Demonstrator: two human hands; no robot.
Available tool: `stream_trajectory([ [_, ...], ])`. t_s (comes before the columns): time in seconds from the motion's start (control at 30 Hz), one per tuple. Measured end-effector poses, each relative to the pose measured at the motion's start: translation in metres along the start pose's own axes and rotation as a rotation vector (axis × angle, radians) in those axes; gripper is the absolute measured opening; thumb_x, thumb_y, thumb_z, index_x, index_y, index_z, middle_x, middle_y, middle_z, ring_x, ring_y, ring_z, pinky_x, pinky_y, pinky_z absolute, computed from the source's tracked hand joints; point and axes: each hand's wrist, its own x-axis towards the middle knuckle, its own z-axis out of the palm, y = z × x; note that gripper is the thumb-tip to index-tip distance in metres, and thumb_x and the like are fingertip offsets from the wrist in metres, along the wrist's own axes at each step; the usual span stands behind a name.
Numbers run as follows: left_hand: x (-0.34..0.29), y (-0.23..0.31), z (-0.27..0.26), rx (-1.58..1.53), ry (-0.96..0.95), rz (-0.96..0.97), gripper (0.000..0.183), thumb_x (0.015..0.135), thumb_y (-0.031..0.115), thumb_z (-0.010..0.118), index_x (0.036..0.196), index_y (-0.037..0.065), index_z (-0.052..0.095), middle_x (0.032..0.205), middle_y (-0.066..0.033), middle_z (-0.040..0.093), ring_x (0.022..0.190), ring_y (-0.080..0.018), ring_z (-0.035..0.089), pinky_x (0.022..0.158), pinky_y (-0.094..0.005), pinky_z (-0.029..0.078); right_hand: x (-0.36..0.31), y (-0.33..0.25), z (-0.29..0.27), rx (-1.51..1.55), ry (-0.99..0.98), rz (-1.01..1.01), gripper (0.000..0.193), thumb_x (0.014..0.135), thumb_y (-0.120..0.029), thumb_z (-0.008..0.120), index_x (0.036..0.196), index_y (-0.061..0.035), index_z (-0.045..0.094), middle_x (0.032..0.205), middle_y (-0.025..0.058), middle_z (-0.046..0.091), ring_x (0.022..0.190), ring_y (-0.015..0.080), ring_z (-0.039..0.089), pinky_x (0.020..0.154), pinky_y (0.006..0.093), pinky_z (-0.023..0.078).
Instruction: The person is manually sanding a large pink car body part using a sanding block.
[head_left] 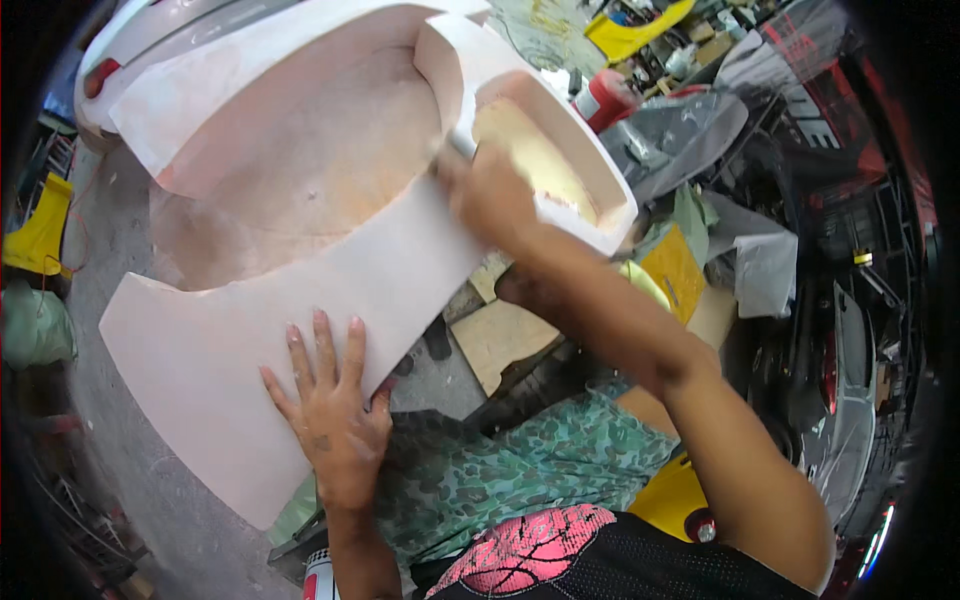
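One blurred right hand (495, 195), grip indistinct, pink panel (210, 360) part-covered

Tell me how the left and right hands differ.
The left hand lies spread on the pale pink panel, fingers apart; the right hand looks curled. The left hand looks sharp, the right hand blurred; whether it grips anything is unclear. The left hand is nearer the body than the right hand. Both are bare.
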Motion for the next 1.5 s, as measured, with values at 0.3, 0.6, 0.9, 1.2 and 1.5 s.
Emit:
stream_trajectory([
  [0.3,-0.001,-0.001,-0.001,-0.036,0.072,0.032,0.076,0.081,0.03,0.081,0.151,0.024,0.052,0.164,-0.0099,0.04,0.153,-0.0369,0.03,0.123,-0.0671,0.012,0.034,0.028,-0.008,-0.044,0.119,-0.108,0.039,0.095,-0.024,0.064,0.134,-0.0297,0.068,0.104,0.0237,0.059,0.093,0.0414,0.065,0.077,0.0508,0.054],
  [0.6,0.005,0.008,0.003,0.003,0.108,0.078,0.079,0.081,0.031,0.081,0.154,0.022,0.05,0.166,-0.0121,0.036,0.153,-0.0392,0.029,0.123,-0.0657,0.014,0.061,0.036,-0.042,0.147,0.027,0.095,0.028,0.095,-0.026,0.066,0.116,-0.0097,0.074,0.101,0.0253,0.064,0.09,0.0416,0.064,0.08,0.0478,0.051],
  [0.9,-0.016,0.023,0.005,0.048,0.072,0.053,0.081,0.085,0.033,0.078,0.156,0.01,0.044,0.164,-0.0209,0.035,0.153,-0.0417,0.029,0.122,-0.0665,0.016,-0.157,0.022,-0.066,1.205,-0.151,0.308,0.035,0.102,-0.025,0.066,0.124,0.002,0.067,0.102,0.0056,0.07,0.088,0.0138,0.065,0.079,0.0292,0.049],
  [1.2,-0.063,0.098,0.027,-0.932,-0.119,0.153,0.05,0.092,0.012,0.075,0.138,0.001,0.061,0.131,-0.0212,0.067,0.124,-0.0304,0.065,0.109,-0.0457,0.047,-0.244,0.032,-0.103,1.853,-0.123,0.694,0.042,0.107,-0.035,0.057,0.134,-0.0029,0.057,0.109,0.0084,0.071,0.087,0.0142,0.07,0.075,0.0284,0.059],
  [1.5,-0.043,0.117,-0.002,-1.49,-0.039,-0.171,0.037,0.1,0.001,0.065,0.136,-0.004,0.057,0.127,-0.0161,0.068,0.114,-0.0221,0.068,0.103,-0.033,0.051,-0.248,0.026,-0.088,2.214,-0.507,0.629,0.049,0.106,-0.04,0.057,0.136,-0.0015,0.054,0.112,0.0137,0.071,0.095,0.019,0.073,0.079,0.034,0.063],
])
